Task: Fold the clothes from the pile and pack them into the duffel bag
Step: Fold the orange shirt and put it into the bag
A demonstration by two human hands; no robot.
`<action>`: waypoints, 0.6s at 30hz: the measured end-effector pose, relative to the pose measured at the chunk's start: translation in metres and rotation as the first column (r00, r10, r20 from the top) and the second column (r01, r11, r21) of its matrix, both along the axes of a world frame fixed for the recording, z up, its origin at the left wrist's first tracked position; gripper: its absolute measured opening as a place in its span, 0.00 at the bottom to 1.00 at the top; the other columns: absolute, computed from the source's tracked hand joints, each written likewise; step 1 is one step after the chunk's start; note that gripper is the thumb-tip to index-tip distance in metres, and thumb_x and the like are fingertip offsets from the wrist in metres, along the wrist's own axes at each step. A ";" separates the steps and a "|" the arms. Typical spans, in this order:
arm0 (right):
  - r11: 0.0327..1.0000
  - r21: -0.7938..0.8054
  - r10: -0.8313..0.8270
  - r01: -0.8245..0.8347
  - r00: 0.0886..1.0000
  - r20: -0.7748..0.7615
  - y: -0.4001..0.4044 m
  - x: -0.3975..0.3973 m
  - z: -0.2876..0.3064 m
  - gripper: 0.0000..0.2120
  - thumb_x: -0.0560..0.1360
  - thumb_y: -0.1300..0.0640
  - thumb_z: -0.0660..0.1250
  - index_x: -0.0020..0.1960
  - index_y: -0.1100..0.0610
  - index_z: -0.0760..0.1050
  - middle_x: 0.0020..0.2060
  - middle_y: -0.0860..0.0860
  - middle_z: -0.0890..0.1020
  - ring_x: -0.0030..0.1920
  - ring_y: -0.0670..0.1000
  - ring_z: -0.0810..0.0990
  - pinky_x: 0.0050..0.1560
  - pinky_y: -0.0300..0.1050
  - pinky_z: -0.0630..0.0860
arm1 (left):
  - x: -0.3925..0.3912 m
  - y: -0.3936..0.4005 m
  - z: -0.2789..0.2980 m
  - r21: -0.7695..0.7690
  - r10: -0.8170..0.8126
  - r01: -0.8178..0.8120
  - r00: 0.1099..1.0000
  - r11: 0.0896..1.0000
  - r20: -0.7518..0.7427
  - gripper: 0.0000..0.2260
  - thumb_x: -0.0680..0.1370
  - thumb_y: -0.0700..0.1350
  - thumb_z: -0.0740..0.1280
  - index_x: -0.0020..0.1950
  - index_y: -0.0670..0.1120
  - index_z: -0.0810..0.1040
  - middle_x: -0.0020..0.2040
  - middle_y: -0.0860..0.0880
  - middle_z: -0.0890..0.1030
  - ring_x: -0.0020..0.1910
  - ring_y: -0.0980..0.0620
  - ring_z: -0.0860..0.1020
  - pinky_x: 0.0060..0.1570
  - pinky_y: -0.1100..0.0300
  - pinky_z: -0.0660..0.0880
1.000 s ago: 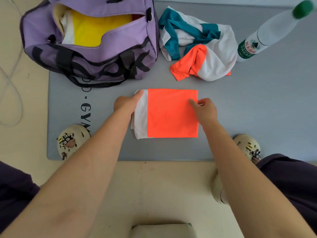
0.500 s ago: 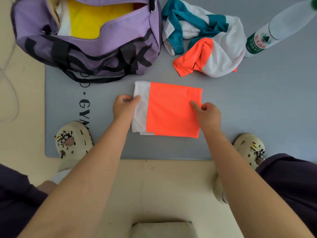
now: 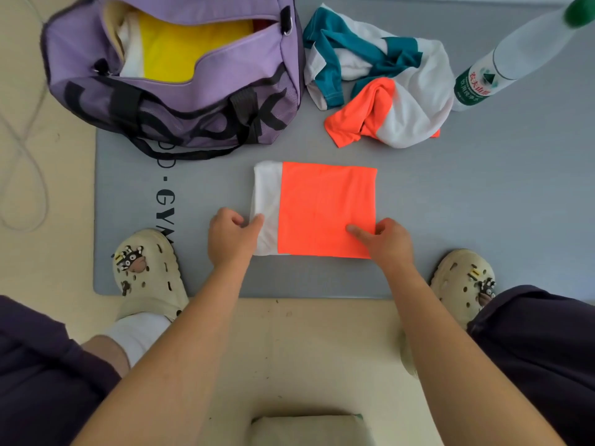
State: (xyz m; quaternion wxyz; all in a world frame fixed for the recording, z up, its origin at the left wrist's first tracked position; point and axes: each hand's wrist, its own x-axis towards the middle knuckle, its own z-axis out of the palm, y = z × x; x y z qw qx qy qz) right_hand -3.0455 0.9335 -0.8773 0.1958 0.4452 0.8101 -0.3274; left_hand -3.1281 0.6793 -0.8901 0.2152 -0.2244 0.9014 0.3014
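Both grips pinch the folded shirt [image 3: 322,209] at its near corners: left hand [image 3: 230,241] on white, right hand [image 3: 388,241] on orange. It lies on the mat [image 3: 483,220], bag [image 3: 180,75] at 11 o'clock. Soft, light, floppy cloth; I think holding both corners keeps it folded.

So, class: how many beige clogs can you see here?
2: the left clog on the mat's near-left corner, the right clog on its near edge.

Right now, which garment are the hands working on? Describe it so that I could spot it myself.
Start at the purple duffel bag on the grey mat. Nearer the person lies the folded orange and white garment, pinched at its near corners. Unlike the crumpled pile beside the bag, it is a flat, neat rectangle.
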 end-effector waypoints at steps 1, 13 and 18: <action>0.999 0.007 -0.041 0.042 0.997 -0.059 0.002 -0.002 0.000 0.24 0.67 0.39 0.75 0.44 0.57 0.71 0.35 0.49 0.75 0.35 0.51 0.73 0.37 0.45 0.65 | -0.004 0.004 0.002 0.006 0.015 -0.015 0.998 1.000 -0.062 0.19 0.68 0.60 0.73 0.47 0.48 0.73 0.47 0.51 0.75 0.44 0.49 0.76 0.41 0.55 0.72; 0.729 -0.566 -0.420 0.384 0.905 0.073 -0.002 -0.050 0.012 0.14 0.71 0.50 0.75 0.49 0.58 0.80 0.44 0.53 0.85 0.43 0.51 0.84 0.47 0.48 0.81 | -0.050 0.052 0.022 0.485 0.077 -0.356 0.860 0.799 0.504 0.25 0.67 0.47 0.81 0.59 0.40 0.78 0.53 0.41 0.84 0.50 0.42 0.84 0.51 0.43 0.80; 0.556 -0.774 -0.510 0.303 0.859 -0.030 -0.003 -0.090 0.068 0.16 0.74 0.48 0.72 0.60 0.52 0.77 0.51 0.51 0.86 0.49 0.50 0.85 0.45 0.45 0.81 | -0.098 0.040 0.087 0.701 -0.075 -0.221 0.928 0.678 0.365 0.17 0.73 0.42 0.75 0.61 0.42 0.80 0.54 0.43 0.85 0.51 0.46 0.84 0.51 0.51 0.80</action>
